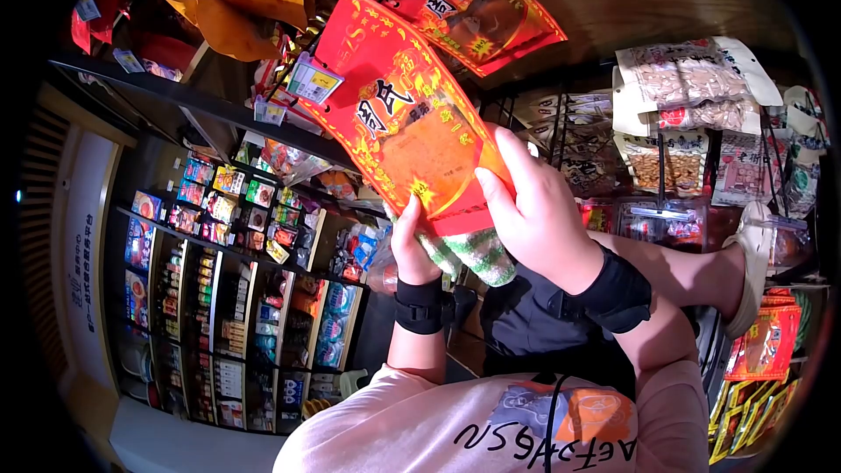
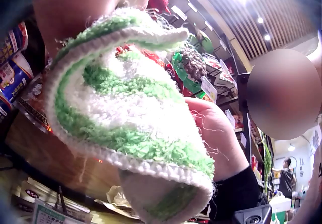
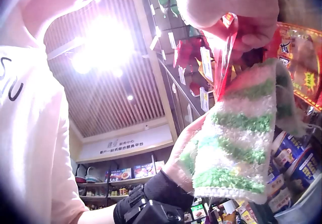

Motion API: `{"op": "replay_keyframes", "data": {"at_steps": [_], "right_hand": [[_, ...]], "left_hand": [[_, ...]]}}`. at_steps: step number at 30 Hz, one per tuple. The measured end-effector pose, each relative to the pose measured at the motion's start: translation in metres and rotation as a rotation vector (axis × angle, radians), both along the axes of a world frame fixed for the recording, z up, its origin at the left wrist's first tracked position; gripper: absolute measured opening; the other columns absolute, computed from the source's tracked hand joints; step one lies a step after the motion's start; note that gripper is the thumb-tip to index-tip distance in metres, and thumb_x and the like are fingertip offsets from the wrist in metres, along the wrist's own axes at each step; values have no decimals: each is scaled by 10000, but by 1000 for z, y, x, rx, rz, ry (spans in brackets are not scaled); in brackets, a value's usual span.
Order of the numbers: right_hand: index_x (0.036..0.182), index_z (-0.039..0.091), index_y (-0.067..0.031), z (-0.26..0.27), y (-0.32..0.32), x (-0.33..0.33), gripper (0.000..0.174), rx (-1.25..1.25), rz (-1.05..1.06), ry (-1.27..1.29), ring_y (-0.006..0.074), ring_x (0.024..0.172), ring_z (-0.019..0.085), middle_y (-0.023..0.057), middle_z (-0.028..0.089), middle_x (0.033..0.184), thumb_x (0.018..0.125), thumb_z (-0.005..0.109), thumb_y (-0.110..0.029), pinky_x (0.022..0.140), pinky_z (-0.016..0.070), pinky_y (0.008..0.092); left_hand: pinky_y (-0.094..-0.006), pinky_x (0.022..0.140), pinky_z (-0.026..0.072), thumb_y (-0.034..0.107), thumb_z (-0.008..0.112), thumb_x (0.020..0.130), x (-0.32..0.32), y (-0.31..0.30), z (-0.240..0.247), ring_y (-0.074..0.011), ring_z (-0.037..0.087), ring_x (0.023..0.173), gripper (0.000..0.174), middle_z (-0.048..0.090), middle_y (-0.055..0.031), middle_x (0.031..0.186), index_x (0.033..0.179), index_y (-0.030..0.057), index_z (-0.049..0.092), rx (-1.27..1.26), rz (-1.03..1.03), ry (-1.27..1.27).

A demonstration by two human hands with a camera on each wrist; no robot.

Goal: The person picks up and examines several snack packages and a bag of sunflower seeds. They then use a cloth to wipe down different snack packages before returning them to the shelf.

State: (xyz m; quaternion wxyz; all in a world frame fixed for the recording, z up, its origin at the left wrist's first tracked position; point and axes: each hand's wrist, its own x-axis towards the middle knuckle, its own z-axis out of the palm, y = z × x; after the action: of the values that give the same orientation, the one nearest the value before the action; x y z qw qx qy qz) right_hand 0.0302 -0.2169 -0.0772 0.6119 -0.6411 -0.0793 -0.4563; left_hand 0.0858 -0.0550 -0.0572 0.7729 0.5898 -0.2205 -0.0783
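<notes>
In the head view, both hands hold a red food packet [image 1: 420,153] with a clear window showing orange-brown contents. My left hand [image 1: 413,250] grips its lower left corner, thumb on the front. The right hand [image 1: 543,219] pinches the lower right edge between thumb and fingers. A green-and-white striped fluffy cloth [image 1: 473,256] shows beneath the packet, between the hands. Close to the camera in the left wrist view, the cloth [image 2: 131,108] covers much of the work. It hangs against the left hand [image 3: 183,156] in the right wrist view.
A similar red packet [image 1: 482,13] hangs just behind. Price tags [image 1: 313,81] stick out from the shelf edge. Hanging snack bags [image 1: 692,79] are on the right, and stocked shelves [image 1: 236,298] stand on the left. Another person [image 2: 287,178] is in the distance.
</notes>
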Motion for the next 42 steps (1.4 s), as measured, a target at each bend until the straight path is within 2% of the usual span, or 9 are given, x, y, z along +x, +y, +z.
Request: {"op": "replay_keyframes", "data": {"at_steps": [16, 21, 23, 27, 30, 35, 37, 40, 42], "right_hand": [[1227, 434, 18, 14, 18, -14, 412, -75, -43, 72, 320, 519, 585, 162, 574, 599, 848, 532, -111, 471, 448, 425], [1191, 434, 71, 15, 4, -1, 375, 43, 46, 173, 384, 728, 621, 247, 608, 805, 865, 554, -69, 610, 488, 402], [1146, 446, 39, 6, -5, 20, 323, 52, -51, 70, 395, 642, 594, 226, 588, 700, 866, 529, -98, 548, 449, 471], [1222, 413, -20, -3, -26, 60, 377, 150, -168, 10, 424, 803, 604, 265, 613, 860, 870, 532, -80, 672, 482, 453], [1234, 379, -71, 4, -47, 81, 397, 153, -257, 9, 424, 841, 608, 262, 622, 902, 866, 528, -72, 697, 487, 455], [1093, 453, -13, 12, -77, 108, 262, 28, -461, 1, 404, 993, 549, 255, 548, 1080, 833, 479, 11, 828, 449, 428], [1098, 502, 0, 6, -92, 115, 287, -56, -340, 189, 398, 1034, 531, 235, 524, 1127, 811, 504, -15, 849, 437, 423], [1164, 513, -11, -14, -96, 129, 376, -153, -508, 249, 384, 999, 542, 215, 500, 1158, 791, 527, -55, 856, 442, 404], [1212, 492, -23, -25, -91, 118, 439, -122, -415, 291, 350, 984, 547, 203, 481, 1183, 779, 541, -77, 859, 449, 377]], "left_hand": [[-368, 974, 417, 180, 438, 919, 12, 13, 12, -244, 540, 1109, 419, 523, -152, 1250, 1297, 4, 401, -82, 29, 9], [-390, 951, 444, 179, 462, 919, 24, 1, 19, -261, 552, 1102, 425, 526, -146, 1244, 1303, 17, 384, 5, 44, 34], [-394, 927, 469, 169, 474, 918, 40, -8, 17, -264, 572, 1075, 407, 532, -151, 1232, 1285, 12, 395, -20, 0, 81], [-397, 931, 462, 198, 479, 918, 74, -37, 18, -268, 578, 1065, 416, 559, -156, 1200, 1288, 18, 414, -28, -175, 129], [-414, 903, 479, 191, 472, 914, 107, -63, 16, -280, 597, 1025, 390, 574, -166, 1168, 1258, 12, 433, -68, -231, 141], [-399, 821, 517, 162, 521, 892, 181, -105, 8, -268, 638, 884, 288, 634, -140, 1026, 1135, 7, 530, -24, -216, 202], [-371, 794, 520, 158, 550, 880, 192, -122, 11, -241, 638, 859, 261, 642, -122, 991, 1093, 6, 557, -21, -177, 104], [-345, 779, 509, 163, 569, 887, 207, -128, 8, -207, 625, 858, 242, 638, -94, 977, 1084, 22, 567, -5, -213, 91], [-347, 785, 498, 205, 558, 909, 209, -125, 2, -201, 616, 849, 248, 633, -84, 987, 1093, 39, 564, 27, -189, 165]]}}
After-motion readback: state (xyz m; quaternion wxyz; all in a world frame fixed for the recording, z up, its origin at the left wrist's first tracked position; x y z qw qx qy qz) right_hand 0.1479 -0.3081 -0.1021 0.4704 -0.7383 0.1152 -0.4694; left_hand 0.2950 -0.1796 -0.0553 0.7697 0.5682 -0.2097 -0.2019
